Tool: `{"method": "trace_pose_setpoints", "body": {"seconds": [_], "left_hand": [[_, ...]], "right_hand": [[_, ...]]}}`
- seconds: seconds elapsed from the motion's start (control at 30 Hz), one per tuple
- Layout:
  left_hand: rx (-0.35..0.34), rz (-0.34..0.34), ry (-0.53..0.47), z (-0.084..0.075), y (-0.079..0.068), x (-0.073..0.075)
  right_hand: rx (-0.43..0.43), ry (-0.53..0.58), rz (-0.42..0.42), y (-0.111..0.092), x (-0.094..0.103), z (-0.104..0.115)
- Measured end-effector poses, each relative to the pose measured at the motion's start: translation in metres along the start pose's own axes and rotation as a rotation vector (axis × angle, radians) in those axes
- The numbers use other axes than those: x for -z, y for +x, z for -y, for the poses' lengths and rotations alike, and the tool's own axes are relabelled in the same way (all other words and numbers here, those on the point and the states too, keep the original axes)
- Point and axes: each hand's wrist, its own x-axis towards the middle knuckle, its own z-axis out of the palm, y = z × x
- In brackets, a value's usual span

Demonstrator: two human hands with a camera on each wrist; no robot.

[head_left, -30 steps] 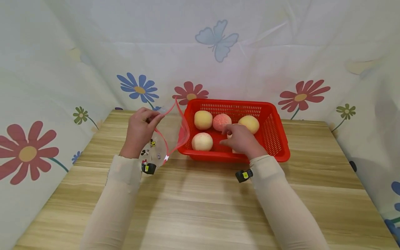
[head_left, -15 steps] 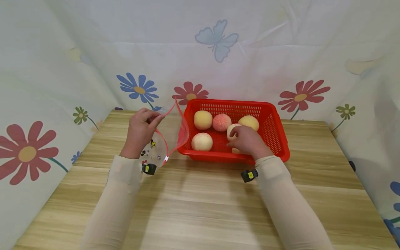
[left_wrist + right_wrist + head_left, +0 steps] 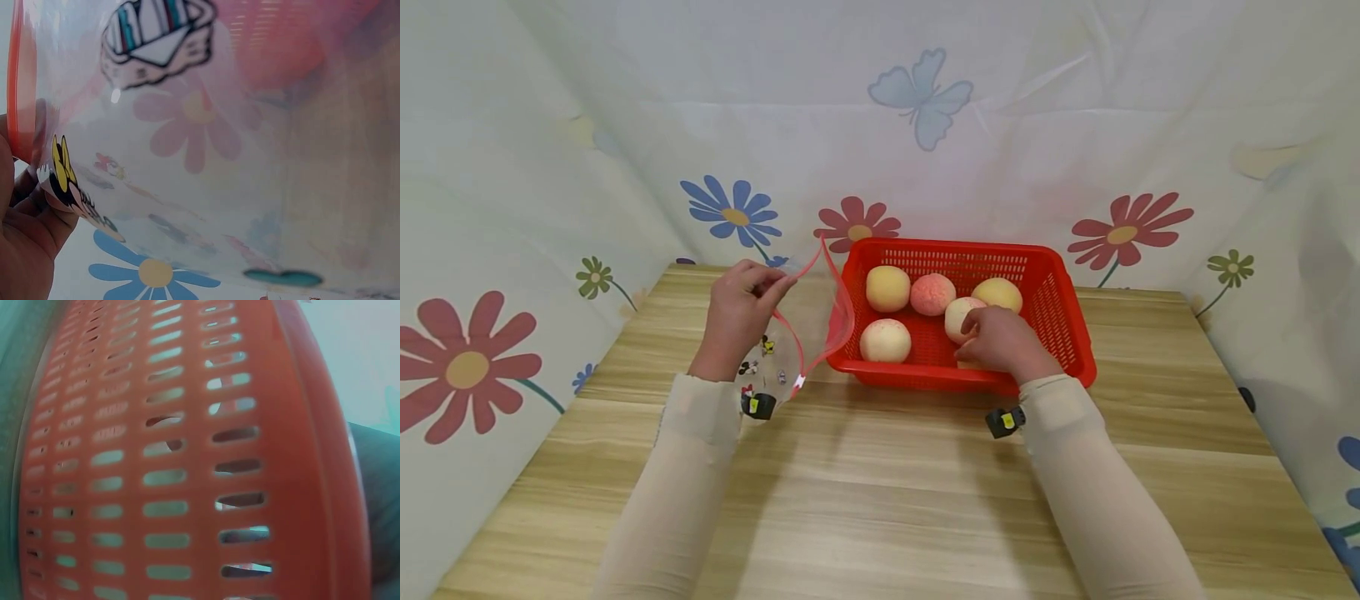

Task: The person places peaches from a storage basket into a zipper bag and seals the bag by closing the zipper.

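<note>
My left hand (image 3: 741, 304) pinches the rim of a clear zip bag (image 3: 808, 312) with pink edging and cartoon prints; its mouth gapes toward the basket. In the left wrist view the bag (image 3: 187, 187) fills most of the picture, with the left hand (image 3: 31, 231) at its edge. My right hand (image 3: 1003, 342) reaches into a red basket (image 3: 925, 377), over a pale peach at the front that it mostly covers. Its fingertips are hidden, so the hold is unclear. A cream peach (image 3: 961, 318) lies just beside its fingers. The right wrist view shows mainly the basket's slotted wall (image 3: 269, 425).
Also in the basket are a yellow peach (image 3: 887, 288), a pink peach (image 3: 932, 294), another cream peach (image 3: 885, 341) and a second yellow one (image 3: 1000, 293). The basket stands on a wood-grain table (image 3: 880, 500), near a flower-printed curtain (image 3: 1037, 167) behind.
My right hand has shifted right and slightly toward me inside the basket, uncovering more of the cream peach by its fingers. The left hand and bag have stayed in place.
</note>
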Motion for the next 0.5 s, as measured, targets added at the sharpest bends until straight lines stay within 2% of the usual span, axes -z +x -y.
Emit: {"method": "trace_pose_setpoints", "body": {"seconds": [0.23, 0.5], "left_hand": [[0.022, 0.011, -0.010, 0.0007, -0.0002, -0.0007], [-0.007, -0.013, 0.001, 0.0027, 0.0000, -0.0017]], "right_hand": [[-0.021, 0.026, 0.016, 0.0013, -0.0015, -0.0040], [-0.015, -0.014, 0.037, 0.0013, -0.0014, -0.0055]]}}
